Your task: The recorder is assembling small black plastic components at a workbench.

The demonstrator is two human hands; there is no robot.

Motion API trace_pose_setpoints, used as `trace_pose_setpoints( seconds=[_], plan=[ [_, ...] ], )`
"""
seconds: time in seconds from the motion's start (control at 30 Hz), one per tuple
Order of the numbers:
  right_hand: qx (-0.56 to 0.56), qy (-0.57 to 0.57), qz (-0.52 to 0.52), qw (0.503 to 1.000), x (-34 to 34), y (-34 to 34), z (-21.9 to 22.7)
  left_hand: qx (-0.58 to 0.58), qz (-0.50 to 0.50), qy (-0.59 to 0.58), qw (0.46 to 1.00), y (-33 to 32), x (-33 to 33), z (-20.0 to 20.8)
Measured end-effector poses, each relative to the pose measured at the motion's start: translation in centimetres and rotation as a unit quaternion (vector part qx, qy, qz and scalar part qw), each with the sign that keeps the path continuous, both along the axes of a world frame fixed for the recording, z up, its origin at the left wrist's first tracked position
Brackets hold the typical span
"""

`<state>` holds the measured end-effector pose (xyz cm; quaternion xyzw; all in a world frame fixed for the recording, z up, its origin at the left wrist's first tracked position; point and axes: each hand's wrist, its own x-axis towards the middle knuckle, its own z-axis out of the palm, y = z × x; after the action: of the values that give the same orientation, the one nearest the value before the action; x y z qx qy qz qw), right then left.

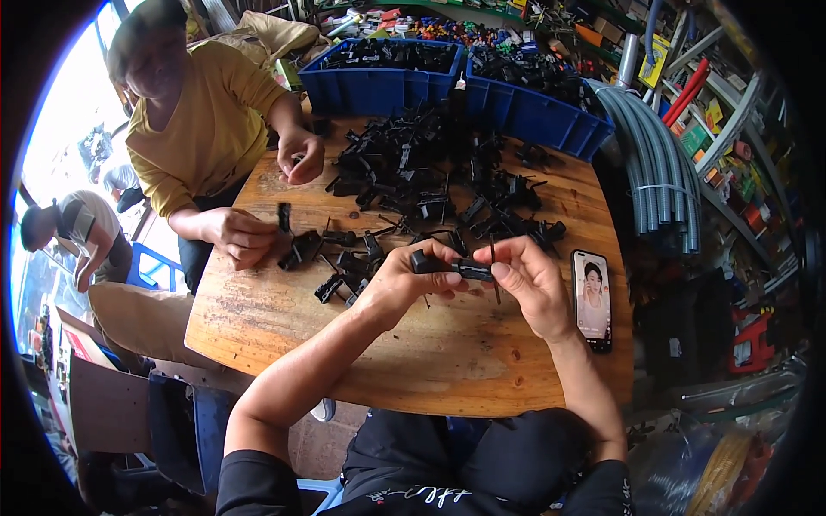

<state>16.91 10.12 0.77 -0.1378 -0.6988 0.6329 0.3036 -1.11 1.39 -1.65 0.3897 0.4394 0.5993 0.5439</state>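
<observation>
So we look to be mid-fiddle on one part here: our left hand [404, 279] has its fingers curled round a small black plastic piece with a slim ribbed-looking body [472, 269], thumb lying along it, while our right hand [533, 284] pinches the far end between thumb and fingers. Neither hand is free, and the piece sits between them, lifted over the near side of the varnished light-brown wooden table [258, 322]. A thin dark rod [496, 294] sticks down by the right fingertips, though we can't tell if it's fixed to the piece or just held against it. Our read is that this is the fitting or adjusting step, with both hands working the same joint. If so, the next move calls for a steady left grip while the right lines things up and presses or turns lightly, since forcing a skewed rod could bend it. Beyond our hands there's a messy heap of similar black plastic parts [396, 155], with two blue plastic bins full of dark bits [379, 90] behind it. Across from our left, a co-worker in a yellow top [202, 120] is holding a black part too.
</observation>
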Motion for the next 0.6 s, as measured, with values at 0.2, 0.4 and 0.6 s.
trace_pose_setpoints(
  seconds=[0.2, 0.4, 0.6],
  plan=[
    [0.103, 0.06, -0.129, 0.984, -0.4, -0.4, -1.1, 0.009, 0.041, 0.096, 0.994, -0.1, 0.4, -0.3],
    [0.206, 0.013, -0.089, 0.974, -1.2, -0.6, -1.7, 0.086, 0.11, 0.25, 0.958, -0.8, 1.1, 0.1],
    [-0.158, -0.004, 0.052, 0.986, -1.0, -0.2, -3.1, 0.235, 0.14, 0.39, 0.879, -0.8, 1.2, 0.1]
  ],
)
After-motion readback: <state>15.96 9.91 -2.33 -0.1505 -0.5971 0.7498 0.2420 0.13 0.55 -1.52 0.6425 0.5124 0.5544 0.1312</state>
